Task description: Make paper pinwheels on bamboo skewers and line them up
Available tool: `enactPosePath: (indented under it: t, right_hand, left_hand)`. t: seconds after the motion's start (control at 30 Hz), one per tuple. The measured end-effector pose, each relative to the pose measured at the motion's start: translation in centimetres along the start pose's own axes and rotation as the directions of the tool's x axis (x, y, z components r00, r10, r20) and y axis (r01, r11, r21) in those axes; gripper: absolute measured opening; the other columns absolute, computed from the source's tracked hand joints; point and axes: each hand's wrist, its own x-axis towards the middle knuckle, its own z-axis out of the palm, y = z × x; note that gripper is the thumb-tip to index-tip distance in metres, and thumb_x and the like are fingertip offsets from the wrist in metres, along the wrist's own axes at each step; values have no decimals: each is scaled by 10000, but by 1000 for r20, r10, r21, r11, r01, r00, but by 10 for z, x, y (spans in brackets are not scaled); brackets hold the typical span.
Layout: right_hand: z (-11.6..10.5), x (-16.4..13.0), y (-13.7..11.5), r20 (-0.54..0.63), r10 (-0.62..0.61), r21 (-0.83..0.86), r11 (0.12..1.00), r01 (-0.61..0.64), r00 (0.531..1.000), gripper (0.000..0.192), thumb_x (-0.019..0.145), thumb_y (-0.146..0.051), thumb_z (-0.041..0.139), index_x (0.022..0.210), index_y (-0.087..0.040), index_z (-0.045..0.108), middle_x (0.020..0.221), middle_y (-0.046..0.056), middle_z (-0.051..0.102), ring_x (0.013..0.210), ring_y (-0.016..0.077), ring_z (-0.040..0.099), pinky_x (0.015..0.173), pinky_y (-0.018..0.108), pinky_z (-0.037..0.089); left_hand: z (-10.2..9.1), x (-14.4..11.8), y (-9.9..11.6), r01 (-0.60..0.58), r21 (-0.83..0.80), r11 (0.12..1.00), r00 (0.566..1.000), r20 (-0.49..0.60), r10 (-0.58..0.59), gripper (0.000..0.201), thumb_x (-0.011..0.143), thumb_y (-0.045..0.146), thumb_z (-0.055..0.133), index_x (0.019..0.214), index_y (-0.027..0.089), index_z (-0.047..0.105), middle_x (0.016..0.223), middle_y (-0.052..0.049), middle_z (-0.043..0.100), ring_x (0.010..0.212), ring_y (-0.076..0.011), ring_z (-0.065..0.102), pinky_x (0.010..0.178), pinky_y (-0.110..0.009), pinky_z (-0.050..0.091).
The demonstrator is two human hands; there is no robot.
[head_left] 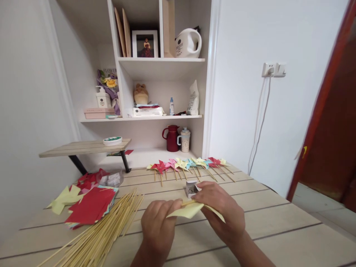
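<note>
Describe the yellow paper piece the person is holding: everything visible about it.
The yellow paper piece is pale yellow, thin and folded, with pointed flaps spreading left and right. It is held low over the wooden table, pinched between the left hand and right hand. A thin stick seems to lie along its top edge.

Both hands meet over the wooden table [278,218]: the left hand [157,226] and the right hand [222,211] pinch a folded yellow paper [187,210] between them. At ten o'clock from the hands lie bamboo skewers [102,233] and red paper sheets [90,205]. At twelve o'clock sits a small box [191,188], then a row of finished pinwheels [189,165].
</note>
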Motion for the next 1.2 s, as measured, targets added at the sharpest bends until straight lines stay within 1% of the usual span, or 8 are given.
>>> enactPosePath:
  t: [0.27,0.7,0.83,0.97,1.03,1.1,1.13,1.2]
  right_hand:
    - [-3,-1,2,-21,-17,-44,999,16,1000,399,846,-82,600,1201,-264,614,815,43,753,708,210,678,756,452,561]
    - [-3,-4,2,53,60,-124,991,-53,997,205,836,-77,611,988,-214,626,748,27,679,647,177,603,808,451,495]
    - [0,-8,8,43,88,-167,983,-80,995,218,836,-56,607,974,-225,605,741,10,661,621,162,568,831,447,474]
    - [7,-15,21,56,121,-213,971,-106,991,170,858,-87,618,955,-225,601,733,8,673,634,163,552,855,439,472]
    - [12,-19,29,118,202,-254,953,-167,972,109,874,-119,618,896,-225,607,737,8,686,655,168,569,868,432,467]
    - [16,-22,36,175,316,-285,923,-259,932,70,874,-155,627,864,-224,623,774,18,707,679,180,594,847,419,471]
    - [18,-23,39,190,381,-294,902,-318,905,62,869,-168,633,893,-226,639,810,26,719,709,190,612,838,413,474]
    - [19,-23,42,191,511,-288,845,-450,838,215,862,-198,647,1072,-244,645,918,39,735,802,213,640,845,408,479]
  left_hand:
    - [-7,7,0,-41,84,996,999,21,40,170,938,117,527,1037,164,657,833,-38,760,740,-151,675,770,-331,460]
    - [-7,11,5,10,108,994,1000,5,-10,238,962,95,479,960,199,693,843,12,781,738,-124,668,861,-361,347]
    - [3,6,7,81,74,994,997,7,-82,200,946,99,510,854,198,657,822,16,776,695,-127,655,873,-372,343]
    - [17,-5,6,227,-5,974,974,15,-227,200,933,87,501,915,205,661,736,22,746,637,-128,627,868,-373,366]
    - [24,-10,3,349,-76,934,936,83,-343,225,932,112,483,924,213,684,652,35,712,596,-138,611,831,-362,390]
    - [30,-15,0,531,-147,834,840,217,-497,236,914,163,494,857,226,715,619,26,703,604,-165,614,767,-344,418]
    - [33,-16,-3,642,-171,748,758,287,-586,232,897,197,513,816,230,728,618,17,705,617,-179,619,729,-330,427]
    - [36,-18,-7,841,-197,504,538,406,-739,229,863,256,545,756,228,745,620,2,705,617,-189,616,657,-299,429]
